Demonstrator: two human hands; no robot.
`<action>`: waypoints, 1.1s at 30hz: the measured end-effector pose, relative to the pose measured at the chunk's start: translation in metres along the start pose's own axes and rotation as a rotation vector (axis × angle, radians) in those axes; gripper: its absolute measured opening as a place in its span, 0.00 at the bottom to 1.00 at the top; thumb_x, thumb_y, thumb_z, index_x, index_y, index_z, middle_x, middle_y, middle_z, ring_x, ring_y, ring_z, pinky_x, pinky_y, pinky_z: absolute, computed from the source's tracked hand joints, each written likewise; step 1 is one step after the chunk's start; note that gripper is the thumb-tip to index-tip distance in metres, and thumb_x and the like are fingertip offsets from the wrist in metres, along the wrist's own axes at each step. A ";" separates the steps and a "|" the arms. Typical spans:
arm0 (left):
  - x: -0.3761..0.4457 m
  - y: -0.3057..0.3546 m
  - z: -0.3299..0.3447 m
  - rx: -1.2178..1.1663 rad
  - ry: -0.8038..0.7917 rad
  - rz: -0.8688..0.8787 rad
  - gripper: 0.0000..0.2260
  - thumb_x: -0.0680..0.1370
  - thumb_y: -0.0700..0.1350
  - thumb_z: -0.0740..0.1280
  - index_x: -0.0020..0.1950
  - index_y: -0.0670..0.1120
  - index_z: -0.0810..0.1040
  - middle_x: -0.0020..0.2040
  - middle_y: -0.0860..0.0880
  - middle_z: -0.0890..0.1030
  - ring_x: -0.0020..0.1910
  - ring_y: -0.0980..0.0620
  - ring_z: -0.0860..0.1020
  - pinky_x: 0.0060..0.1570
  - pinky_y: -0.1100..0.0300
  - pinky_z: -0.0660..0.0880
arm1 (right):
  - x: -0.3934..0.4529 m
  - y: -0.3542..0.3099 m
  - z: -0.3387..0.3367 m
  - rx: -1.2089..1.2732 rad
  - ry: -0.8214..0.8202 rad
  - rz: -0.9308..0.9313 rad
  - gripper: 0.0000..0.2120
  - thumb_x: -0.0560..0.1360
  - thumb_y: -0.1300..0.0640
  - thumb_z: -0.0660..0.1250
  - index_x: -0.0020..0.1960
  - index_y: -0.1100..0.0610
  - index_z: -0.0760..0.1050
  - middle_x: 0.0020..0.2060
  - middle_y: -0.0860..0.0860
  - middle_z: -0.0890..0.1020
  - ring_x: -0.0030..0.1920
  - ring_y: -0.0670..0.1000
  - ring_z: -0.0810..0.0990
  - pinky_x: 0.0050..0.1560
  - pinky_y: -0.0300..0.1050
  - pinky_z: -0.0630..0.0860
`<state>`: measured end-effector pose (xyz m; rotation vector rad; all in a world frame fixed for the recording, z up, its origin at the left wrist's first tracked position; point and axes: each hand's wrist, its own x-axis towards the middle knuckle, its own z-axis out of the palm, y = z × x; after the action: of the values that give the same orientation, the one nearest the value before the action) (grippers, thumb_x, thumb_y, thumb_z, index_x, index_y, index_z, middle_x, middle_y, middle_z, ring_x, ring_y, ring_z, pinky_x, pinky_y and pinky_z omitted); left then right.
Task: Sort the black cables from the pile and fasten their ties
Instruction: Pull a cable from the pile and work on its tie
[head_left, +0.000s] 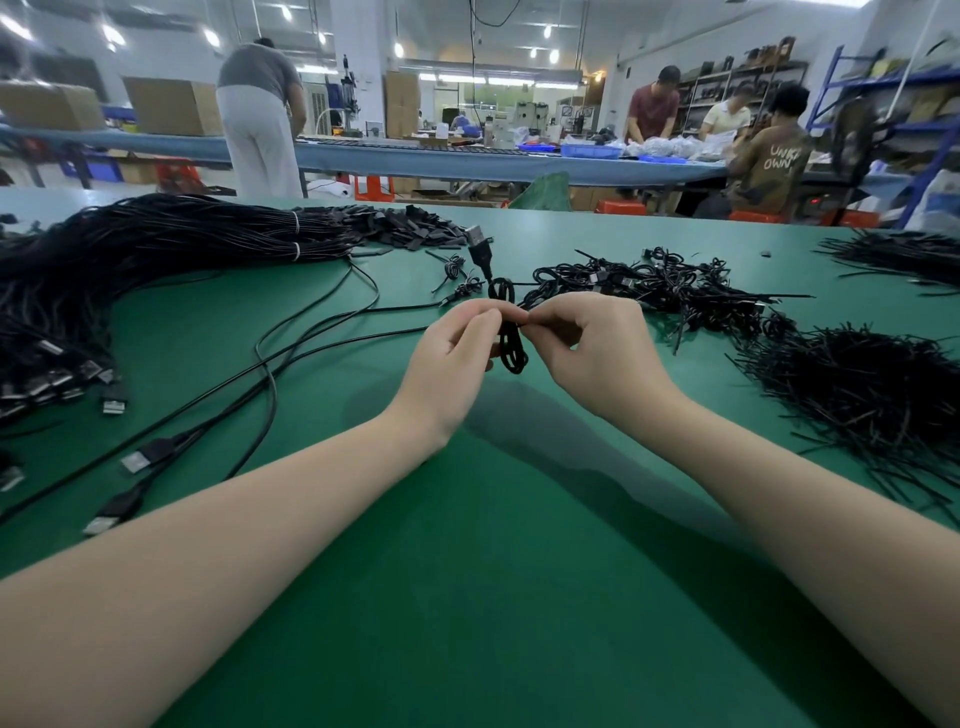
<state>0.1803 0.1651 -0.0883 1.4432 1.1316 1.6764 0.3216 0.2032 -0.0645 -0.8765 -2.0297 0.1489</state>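
A small coiled black cable (511, 358) hangs upright between my hands above the green table (467, 571), its USB plug (478, 244) sticking up behind. My left hand (457, 358) grips the coil's middle from the left. My right hand (587, 348) pinches the coil's middle from the right, where a thin tie seems to wrap it; the tie itself is mostly hidden by my fingers. A big bundle of uncoiled black cables (156, 249) lies at the left. Coiled, tied cables (654, 291) are heaped just beyond my right hand.
A heap of loose black ties (862, 384) lies at the right, with more black strands (904, 254) at the far right. Loose cables with USB plugs (140, 457) trail across the table's left. Several people work at a long bench (467, 161) behind.
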 end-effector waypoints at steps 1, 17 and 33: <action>0.000 0.000 0.000 -0.005 -0.002 -0.024 0.13 0.75 0.49 0.58 0.43 0.59 0.82 0.43 0.58 0.82 0.45 0.56 0.81 0.45 0.64 0.75 | 0.001 0.000 0.000 -0.007 0.002 -0.015 0.06 0.74 0.63 0.69 0.48 0.58 0.84 0.39 0.52 0.84 0.40 0.51 0.80 0.45 0.46 0.76; 0.003 -0.007 -0.004 0.066 -0.033 -0.019 0.06 0.74 0.41 0.72 0.44 0.53 0.83 0.38 0.54 0.85 0.38 0.58 0.80 0.44 0.63 0.76 | -0.004 0.008 0.004 -0.020 0.134 -0.181 0.04 0.70 0.69 0.69 0.41 0.62 0.80 0.34 0.49 0.79 0.37 0.42 0.70 0.40 0.30 0.70; 0.008 0.000 -0.010 -0.085 -0.176 -0.238 0.16 0.78 0.37 0.60 0.55 0.55 0.81 0.43 0.50 0.84 0.44 0.56 0.82 0.37 0.66 0.74 | -0.012 0.010 0.005 -0.143 0.082 -0.264 0.03 0.73 0.67 0.68 0.45 0.64 0.80 0.39 0.57 0.82 0.40 0.61 0.79 0.40 0.55 0.77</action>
<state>0.1689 0.1701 -0.0849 1.3184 1.0753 1.3881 0.3271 0.2043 -0.0802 -0.6803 -2.0756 -0.1781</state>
